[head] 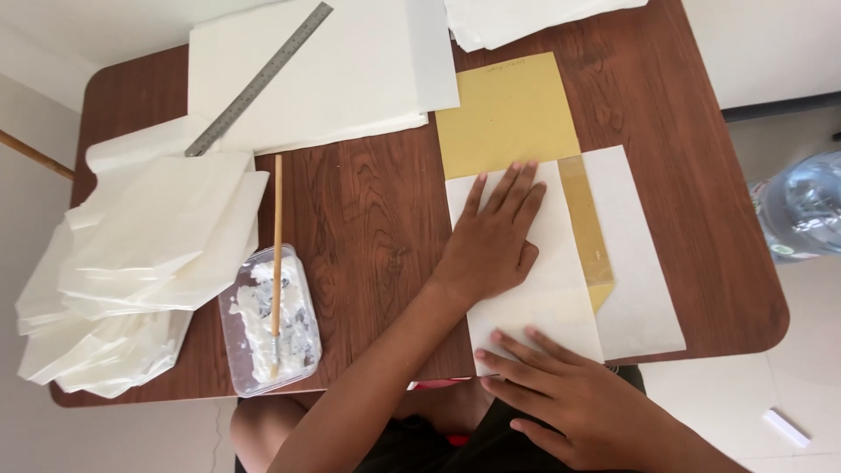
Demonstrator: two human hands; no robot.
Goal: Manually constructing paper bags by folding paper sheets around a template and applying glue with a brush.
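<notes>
White paper sheet [526, 289] lies flat at the near right of the brown wood-grain counter [377, 219], overlapping a gold sheet [508, 109] and a shiny gold strip [585, 223]. My left hand [495, 236] presses palm-down on it, grip spread wide, fingers fanned toward the gold sheet and holding nothing. My left forearm slants in from the lower left. My right hand [569, 394] rests on the sheet's near edge, fingers loosely apart and pointing left; whether its fingertips pinch the edge I cannot tell. Left of me a clear plastic tub [270, 320] holds what looks like white paste, with a wooden-handled brush [277, 254] propped in it. Beyond it lie crumpled thin white papers [149, 254] and a steel ruler [258, 79].
</notes>
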